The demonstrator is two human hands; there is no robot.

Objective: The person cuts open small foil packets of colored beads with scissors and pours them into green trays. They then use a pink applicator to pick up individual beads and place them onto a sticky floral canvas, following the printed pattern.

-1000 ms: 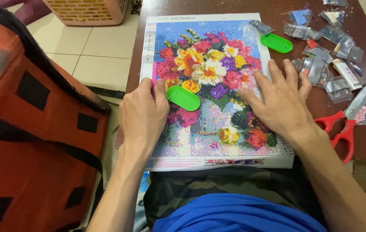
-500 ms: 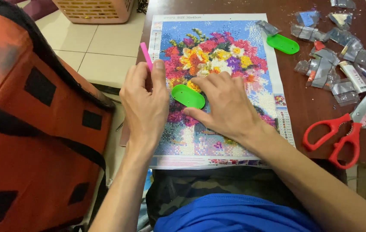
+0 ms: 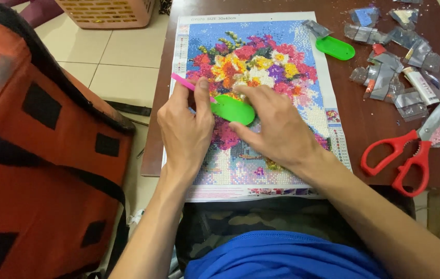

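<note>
The pink pen point(image 3: 191, 85) sits pinched between the thumb and the curled fingers of the left hand point(image 3: 186, 129), its blunt end poking up and out past the knuckles toward the table's left edge, its tip slanting down to the rim of the green tray point(image 3: 233, 109). That tray lies on the middle of the flower picture point(image 3: 261, 67), just right of the left hand's fingertips. The right hand point(image 3: 277, 129) rests flat on the picture beside it, fingers held close together and stretched toward the tray's upper rim, the thumb lying along the tray's lower side; whether the fingertips touch the tray I cannot tell.

The picture, a bead mosaic of a bright bouquet on blue, lies square along the brown table's point(image 3: 370, 124) near edge, its bottom border overhanging onto the person's lap. A second green tray point(image 3: 335, 48) lies just off the picture's upper right corner. Toward the far right corner little clear bead bags point(image 3: 385, 72) are scattered, and red-handled scissors point(image 3: 408, 155) lie near the right edge, handles toward the person. Left of the table stands an orange and black bag point(image 3: 39, 155), and a pink basket point(image 3: 109, 11) sits on the tiled floor beyond.
</note>
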